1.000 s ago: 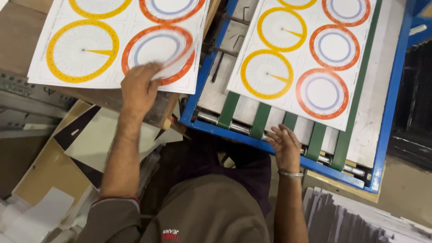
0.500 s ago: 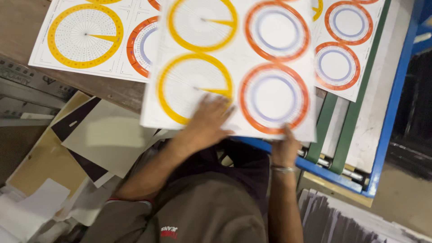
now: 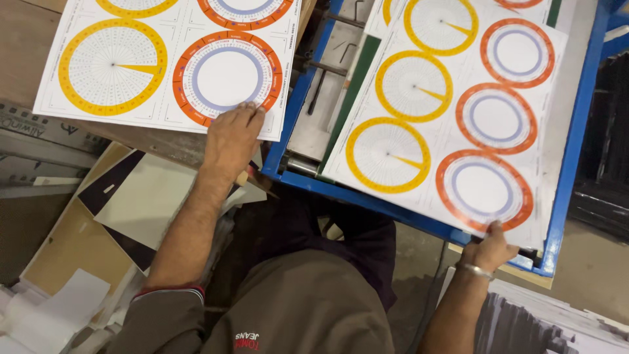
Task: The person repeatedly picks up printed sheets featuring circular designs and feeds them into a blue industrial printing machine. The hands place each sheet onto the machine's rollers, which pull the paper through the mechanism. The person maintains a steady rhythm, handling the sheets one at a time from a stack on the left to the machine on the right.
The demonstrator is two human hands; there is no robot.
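Left hand [image 3: 232, 134] flat, fingers spread, pressing printed sheet [image 3: 167, 62] at upper left on wooden table [image 3: 19, 46]. Right hand [image 3: 488, 248] pinches corner of second sheet [image 3: 452, 118] over blue machine frame [image 3: 576, 151], right of frame.

No packages, signs or screens are visible, only printed white sheets. One printed sheet [image 3: 164, 62] lies at the upper left and shows yellow and orange rings. A second printed sheet [image 3: 452, 111] lies tilted on the blue frame [image 3: 570, 164] at the right, with three yellow rings beside three orange ones.
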